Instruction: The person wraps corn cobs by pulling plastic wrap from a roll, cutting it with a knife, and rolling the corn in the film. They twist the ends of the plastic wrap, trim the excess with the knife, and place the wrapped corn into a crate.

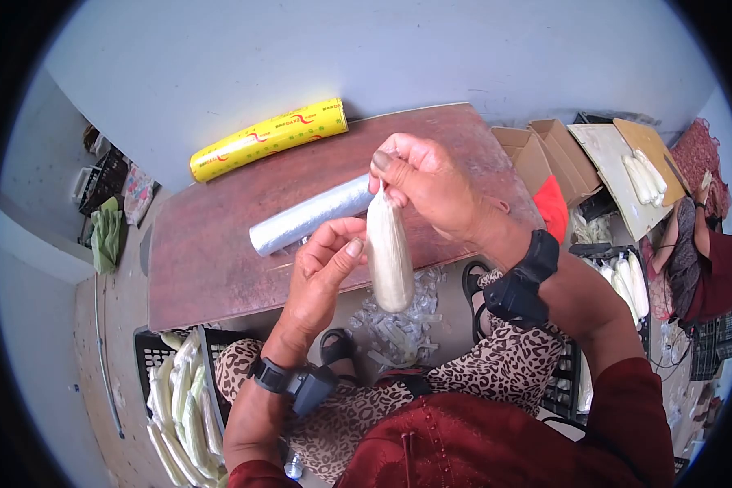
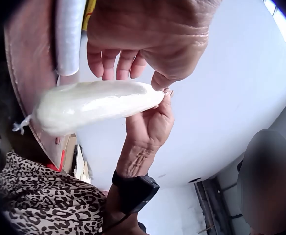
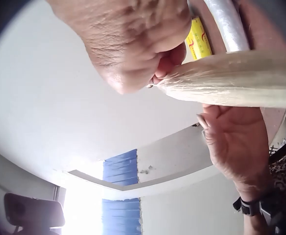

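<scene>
A pale ear of corn in its husk, wrapped in clear film [image 1: 390, 256], hangs upright over the table's front edge. My right hand [image 1: 431, 183] pinches its twisted upper end between thumb and fingers. Beside the ear's left side is my left hand [image 1: 321, 268], fingers loosely bent and fingertips right at the film. In the left wrist view, the left hand's [image 2: 150, 41] fingers pass behind the ear [image 2: 94, 105], and a small knotted tail of film [image 2: 22, 125] sticks out at its other end. The right wrist view shows the left palm [image 3: 236, 139] turned toward the ear.
On the red-brown table [image 1: 211, 260] lie a roll of clear film [image 1: 309, 215] and a yellow printed roll [image 1: 268, 140]. A crate of corn [image 1: 183, 398] stands at left, wrapped ears [image 1: 626, 285] at right. Film scraps [image 1: 398, 325] litter the floor. Another person [image 1: 695, 252] sits at right.
</scene>
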### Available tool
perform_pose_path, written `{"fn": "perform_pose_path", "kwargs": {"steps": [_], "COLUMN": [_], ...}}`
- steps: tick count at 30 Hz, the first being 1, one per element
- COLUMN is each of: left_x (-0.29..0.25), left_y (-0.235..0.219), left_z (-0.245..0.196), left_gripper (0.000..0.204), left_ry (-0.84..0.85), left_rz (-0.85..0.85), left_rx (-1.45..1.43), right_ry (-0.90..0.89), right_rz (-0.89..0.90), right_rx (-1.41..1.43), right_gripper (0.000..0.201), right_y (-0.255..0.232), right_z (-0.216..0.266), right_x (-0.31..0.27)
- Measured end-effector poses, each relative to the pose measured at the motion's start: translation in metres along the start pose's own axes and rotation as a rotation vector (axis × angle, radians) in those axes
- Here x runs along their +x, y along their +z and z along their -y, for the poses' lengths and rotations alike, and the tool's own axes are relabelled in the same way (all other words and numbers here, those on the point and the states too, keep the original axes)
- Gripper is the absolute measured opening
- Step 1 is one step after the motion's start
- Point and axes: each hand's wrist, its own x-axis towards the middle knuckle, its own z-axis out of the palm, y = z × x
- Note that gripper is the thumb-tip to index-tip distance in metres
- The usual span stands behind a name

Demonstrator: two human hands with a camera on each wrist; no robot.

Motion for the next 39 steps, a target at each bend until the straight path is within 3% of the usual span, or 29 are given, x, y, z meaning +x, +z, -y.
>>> {"fn": "perform_pose_path", "kwargs": {"steps": [3,8,11,17,20,23,26,29,39], "left_x": [0.0,-0.001,-0.003,0.001,0.001,0.0,-0.001,0.002,0.002], "left_y": [0.0,0.004,-0.008,-0.003,0.001,0.001,-0.001,0.006,-0.006], "left_z": [0.002,-0.002,0.0,0.001,-0.006,-0.006,-0.009,-0.005,0.001], "left_gripper": [0.029,0.033,0.029,0.027,0.027,0.049,0.031,0.033,0.018], "left_ry": [-0.031,-0.151,-0.147,-0.058,-0.111,-0.186,-0.206,-0.068,-0.026], "left_rz": [0.04,0.037,0.164,0.142,0.112,0.113,0.129,0.099,-0.038], "left_rx": [-0.047,-0.098,-0.142,-0.126,-0.133,-0.061,-0.07,-0.063,-0.186], "right_ry": [-0.024,0.011,0.021,-0.064,-0.075,-0.006,0.027,0.06,-0.008], "right_rz": [0.132,0.088,0.136,0.138,0.12,0.125,0.138,0.117,0.124], "right_rx": [-0.144,-0.085,-0.127,-0.165,-0.165,-0.153,-0.125,-0.111,-0.137], "right_gripper": [0.021,0.019,0.018,0.02,0.021,0.019,0.018,0.017,0.016], "right_y": [0.013,0.006,0.011,0.015,0.015,0.011,0.011,0.011,0.009], "right_z": [0.006,0.008,0.015,0.005,0.002,0.001,0.001,0.004,0.004], "right_x": [-0.008,-0.006,-0.01,-0.013,-0.011,-0.011,-0.009,-0.009,-0.005]}}
